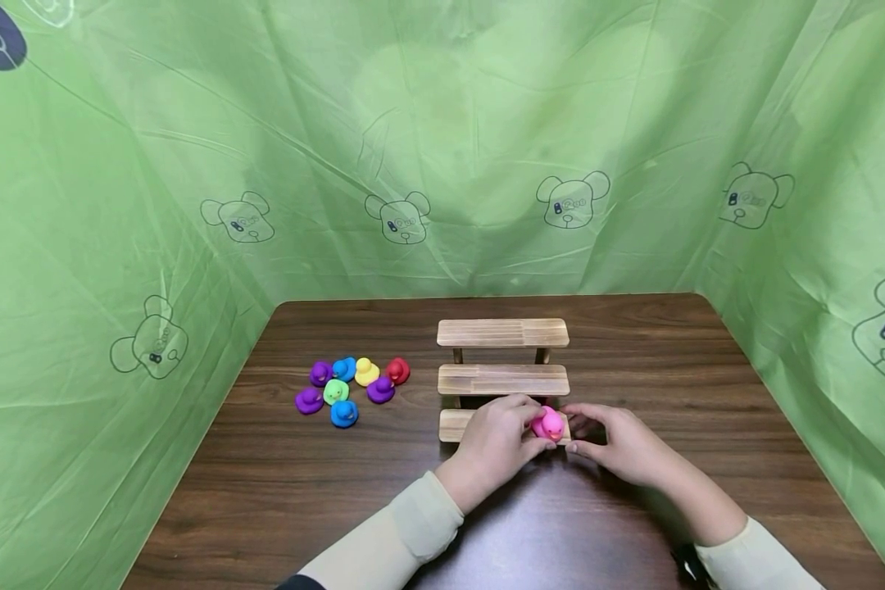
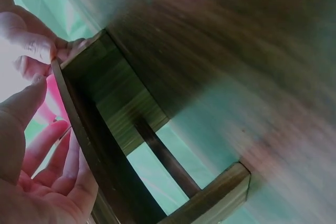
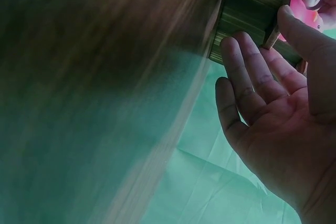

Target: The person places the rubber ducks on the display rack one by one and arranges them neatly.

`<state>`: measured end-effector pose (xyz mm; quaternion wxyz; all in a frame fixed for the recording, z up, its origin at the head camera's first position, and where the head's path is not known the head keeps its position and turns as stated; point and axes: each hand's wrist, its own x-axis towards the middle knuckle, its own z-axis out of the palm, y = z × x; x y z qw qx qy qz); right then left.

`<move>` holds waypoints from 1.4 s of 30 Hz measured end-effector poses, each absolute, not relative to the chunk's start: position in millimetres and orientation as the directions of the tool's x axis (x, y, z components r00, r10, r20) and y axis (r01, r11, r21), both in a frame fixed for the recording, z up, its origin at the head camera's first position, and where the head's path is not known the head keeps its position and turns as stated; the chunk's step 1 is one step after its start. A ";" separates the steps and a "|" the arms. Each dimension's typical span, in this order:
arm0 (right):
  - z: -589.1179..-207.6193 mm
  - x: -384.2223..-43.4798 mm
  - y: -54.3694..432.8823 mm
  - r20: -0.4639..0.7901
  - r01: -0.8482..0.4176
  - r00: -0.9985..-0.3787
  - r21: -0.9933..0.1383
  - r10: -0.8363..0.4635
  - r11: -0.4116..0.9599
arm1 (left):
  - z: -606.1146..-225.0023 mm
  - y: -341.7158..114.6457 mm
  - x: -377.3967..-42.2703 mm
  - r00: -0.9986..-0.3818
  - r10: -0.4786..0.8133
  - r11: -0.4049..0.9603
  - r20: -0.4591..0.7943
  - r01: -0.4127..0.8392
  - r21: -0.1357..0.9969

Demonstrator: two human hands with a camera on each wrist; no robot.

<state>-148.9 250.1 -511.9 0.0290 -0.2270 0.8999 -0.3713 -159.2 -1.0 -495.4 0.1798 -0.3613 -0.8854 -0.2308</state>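
A pink rubber duck (image 1: 548, 424) sits at the right end of the lowest step of a three-tier wooden display stand (image 1: 503, 379). My left hand (image 1: 496, 447) holds the duck between thumb and fingers, coming from the left and covering the middle of that step. At the step's right end, my right hand (image 1: 619, 442) pinches the board's end, thumb at the front and fingers behind. The right wrist view shows the right thumb (image 3: 304, 35) and index finger touching the board's edges, with the duck (image 3: 302, 17) just beyond. The left wrist view shows the stand's underside (image 2: 115, 87).
Left of the stand lies a loose group of several rubber ducks: purple (image 1: 309, 401), blue (image 1: 344, 413), green (image 1: 335, 392), yellow (image 1: 366, 372) and red (image 1: 397, 370). The dark wooden table (image 1: 265, 508) is enclosed by green curtains (image 1: 472, 123) at the back and sides.
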 end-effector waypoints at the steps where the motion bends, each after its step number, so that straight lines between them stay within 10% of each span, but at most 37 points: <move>1: -511.9 -148.9 250.1 0.115 -0.386 -0.895 -0.682 -0.430 0.621 | -495.6 -1.9 -159.2 -0.672 0.560 0.629 0.485 0.726 0.280; 27: -509.5 -148.1 249.7 0.134 -0.396 -0.893 -0.690 -0.431 0.606 | -480.3 -54.0 -162.9 -0.662 0.557 0.464 0.502 0.749 0.472; 42: -509.0 -148.5 250.4 0.128 -0.384 -0.899 -0.691 -0.419 0.612 | -460.4 -114.0 -173.8 -0.736 0.331 0.392 0.590 0.676 0.624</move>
